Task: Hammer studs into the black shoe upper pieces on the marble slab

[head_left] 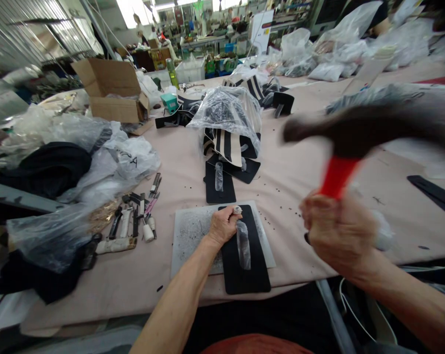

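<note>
My right hand (342, 233) is closed round the red handle of a hammer (345, 130), raised over the right side of the table and blurred by motion. My left hand (224, 223) pinches a small metal punch (237, 210) upright near the top of a black rectangular panel (231, 270). The punch's lower end is hidden by my fingers. A strip of clear plastic (243, 246) lies on the panel. Under the panel is a grey, speckled board (187, 246), with the panel's lower end reaching past its front edge.
Beyond the board lie more black panels (211, 189) and striped pieces (227, 147) under clear plastic. Hand tools (125, 221) sit on the left, near plastic bags (126, 157) and a cardboard box (111, 110). A long black piece (434, 194) lies at right.
</note>
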{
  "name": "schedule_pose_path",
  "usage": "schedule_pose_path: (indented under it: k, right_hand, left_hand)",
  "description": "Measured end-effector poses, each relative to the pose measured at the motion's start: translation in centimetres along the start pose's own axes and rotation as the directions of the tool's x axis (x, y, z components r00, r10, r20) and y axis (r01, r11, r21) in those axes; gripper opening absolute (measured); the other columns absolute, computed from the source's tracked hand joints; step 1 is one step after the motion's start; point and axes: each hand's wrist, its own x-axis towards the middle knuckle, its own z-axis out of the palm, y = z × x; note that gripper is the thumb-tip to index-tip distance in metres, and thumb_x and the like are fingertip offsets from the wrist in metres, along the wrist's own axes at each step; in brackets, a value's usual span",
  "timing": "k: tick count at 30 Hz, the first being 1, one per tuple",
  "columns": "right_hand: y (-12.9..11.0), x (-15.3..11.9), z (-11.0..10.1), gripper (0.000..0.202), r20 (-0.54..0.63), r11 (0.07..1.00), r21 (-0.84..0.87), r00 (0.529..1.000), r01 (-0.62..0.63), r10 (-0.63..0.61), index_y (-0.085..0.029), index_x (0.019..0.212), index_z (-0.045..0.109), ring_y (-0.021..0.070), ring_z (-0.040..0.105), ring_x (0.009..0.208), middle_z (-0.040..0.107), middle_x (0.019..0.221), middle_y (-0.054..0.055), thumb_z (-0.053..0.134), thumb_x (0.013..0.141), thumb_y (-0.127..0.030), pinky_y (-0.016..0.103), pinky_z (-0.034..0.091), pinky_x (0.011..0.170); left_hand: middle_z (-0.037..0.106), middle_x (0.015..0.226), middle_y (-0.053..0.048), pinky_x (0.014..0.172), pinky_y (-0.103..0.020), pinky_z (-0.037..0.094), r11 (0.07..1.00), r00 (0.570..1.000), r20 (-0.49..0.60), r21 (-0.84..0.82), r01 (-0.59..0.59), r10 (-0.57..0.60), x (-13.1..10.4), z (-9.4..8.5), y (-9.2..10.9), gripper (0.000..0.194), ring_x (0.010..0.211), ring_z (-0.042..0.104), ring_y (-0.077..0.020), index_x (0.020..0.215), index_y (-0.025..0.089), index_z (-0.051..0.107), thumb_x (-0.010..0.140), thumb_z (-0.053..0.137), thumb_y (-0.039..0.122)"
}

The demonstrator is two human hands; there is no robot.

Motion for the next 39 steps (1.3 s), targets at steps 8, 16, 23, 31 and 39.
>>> schedule_pose_path:
  k: [8, 16, 23, 31, 39]
  right_hand:
    - [5.6, -1.0, 2.4, 0.037, 0.412, 0.941, -0.331, 0.886, -0.072, 0.212, -0.021, 0.079, 0.051, 0.016, 0.045, 0.049, 0.053, 0.056, 0.002, 0.034, 0.098, -0.049, 0.028, 0.022, 0.052]
    - [9.0, -2.9, 6.4, 0.035, 0.277, 0.912, -0.409, 0.947, -0.035, 0.16, -0.008, 0.119, 0.056, 0.0317, 0.06, 0.1, 0.062, 0.113, 0.022, 0.044, 0.093, -0.027, 0.044, 0.049, 0.084]
    - [3.2, -4.3, 11.3, 0.054, 0.386, 0.863, 0.187, 0.772, 0.47, -0.504, -0.02, 0.128, 0.053, 0.0256, 0.05, 0.124, 0.049, 0.135, 0.014, 0.042, 0.079, 0.0, 0.041, 0.051, 0.095]
    - [4.2, -5.3, 14.1, 0.013, 0.285, 0.873, 0.01, 0.835, 0.488, -0.47, -0.016, 0.097, 0.062, 0.0259, 0.053, 0.11, 0.055, 0.126, 0.015, 0.049, 0.095, -0.016, 0.038, 0.046, 0.088]
    - [-0.9, -0.2, 8.6, 0.01, 0.423, 0.765, -0.478, 0.876, 0.432, -0.231, -0.014, 0.079, 0.061, 0.0296, 0.061, 0.089, 0.068, 0.085, 0.014, 0.054, 0.077, -0.009, 0.041, 0.038, 0.082]
  left_hand:
    - [0.072, 0.081, -0.002, 0.072, -0.024, 0.048, 1.0, 1.0, 0.012, 0.019, -0.005, 0.005, 0.0, -0.1, 0.2, 0.011, 0.076, 0.067, -0.0166, 0.083, 0.019, 0.066, 0.088, 0.062, 0.011]
    - [0.072, 0.082, -0.003, 0.073, -0.026, 0.048, 0.999, 0.999, 0.026, 0.01, 0.034, -0.034, 0.1, -0.1, 0.0, 0.005, 0.077, 0.066, -0.0181, 0.088, 0.018, 0.068, 0.086, 0.065, 0.015]
    - [0.071, 0.08, -0.002, 0.07, -0.026, 0.048, 0.997, 0.996, 0.042, -0.018, 0.074, -0.073, 0.1, -0.1, -0.4, 0.012, 0.072, 0.064, -0.0169, 0.09, 0.019, 0.069, 0.086, 0.058, 0.017]
    - [0.071, 0.076, -0.003, 0.064, -0.023, 0.049, 0.801, 0.886, -0.182, -0.53, 0.277, -0.427, 0.7, 0.1, -0.5, 0.018, 0.066, 0.063, -0.0144, 0.078, 0.017, 0.064, 0.083, 0.063, 0.034]
    - [0.073, 0.077, -0.005, 0.069, -0.024, 0.053, 0.861, 0.823, -0.391, -0.463, 0.212, -0.413, -1.7, -3.8, -0.6, 0.022, 0.07, 0.066, -0.0158, 0.082, 0.016, 0.067, 0.082, 0.068, 0.038]
